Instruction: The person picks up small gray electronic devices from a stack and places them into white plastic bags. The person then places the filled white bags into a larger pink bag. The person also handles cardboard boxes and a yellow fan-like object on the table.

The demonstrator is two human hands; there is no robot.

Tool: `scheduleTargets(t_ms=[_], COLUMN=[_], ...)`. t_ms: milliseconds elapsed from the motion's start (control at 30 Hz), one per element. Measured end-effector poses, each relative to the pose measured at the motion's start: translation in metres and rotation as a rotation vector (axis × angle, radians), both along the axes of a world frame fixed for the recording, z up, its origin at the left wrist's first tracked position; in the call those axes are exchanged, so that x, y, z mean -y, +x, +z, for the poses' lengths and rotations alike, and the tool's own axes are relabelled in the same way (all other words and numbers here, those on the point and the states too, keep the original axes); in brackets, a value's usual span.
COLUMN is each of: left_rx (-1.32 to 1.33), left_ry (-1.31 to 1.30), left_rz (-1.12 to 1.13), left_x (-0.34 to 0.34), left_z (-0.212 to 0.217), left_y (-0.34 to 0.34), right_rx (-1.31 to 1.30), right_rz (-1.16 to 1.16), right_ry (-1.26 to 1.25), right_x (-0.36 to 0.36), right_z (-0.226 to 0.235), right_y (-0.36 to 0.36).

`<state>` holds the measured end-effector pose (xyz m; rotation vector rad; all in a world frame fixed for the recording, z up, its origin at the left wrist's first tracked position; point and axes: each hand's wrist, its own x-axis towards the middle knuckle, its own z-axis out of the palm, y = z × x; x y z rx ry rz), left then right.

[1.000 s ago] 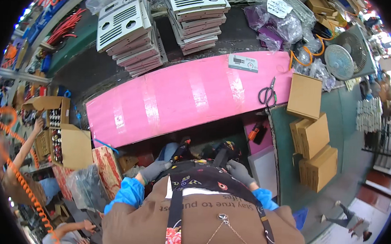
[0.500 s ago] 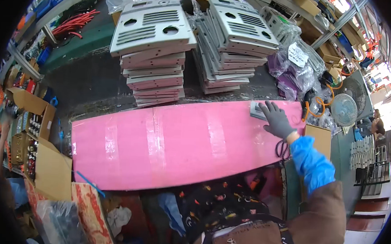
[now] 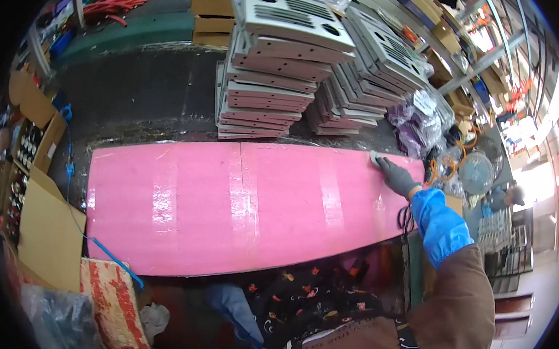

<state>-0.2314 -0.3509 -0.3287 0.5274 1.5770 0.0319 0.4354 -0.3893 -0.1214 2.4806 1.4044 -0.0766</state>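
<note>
The pink sheet (image 3: 239, 210) looks like smooth foam with glossy tape strips. The stacked panels (image 3: 272, 79) are matt grey metal. The boxes (image 3: 49, 232) are plain cardboard.

Right hand (image 3: 396, 178) wore a grey knit work glove with a thin yellowish cuff band. Above it sat a bright blue oversleeve, puffy and gathered at the wrist, then a brown jacket sleeve up to the shoulder. Dark apron or trousers with small orange-and-white print showed below. Left hand wasn't visible.
</note>
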Motion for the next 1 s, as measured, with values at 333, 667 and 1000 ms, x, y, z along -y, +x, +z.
scheduleTargets(t_ms=[333,667,1000], left_rx=[0.008,-0.024,-0.104], left_ry=[0.080,0.197,0.486], left_rz=[-0.133,-0.290,-0.447], left_x=[-0.068,-0.128,-0.156], left_z=[0.002,-0.010,-0.036], left_y=[-0.053,-0.043,0.029], right_rx=[-0.738,0.153,0.152], right_rz=[-0.783,-0.753,-0.502], right_ry=[1.182,0.685,0.307], right_x=[0.048,0.168,0.232], right_z=[0.075,0.117,-0.066], right_y=[-0.081,-0.204,-0.373])
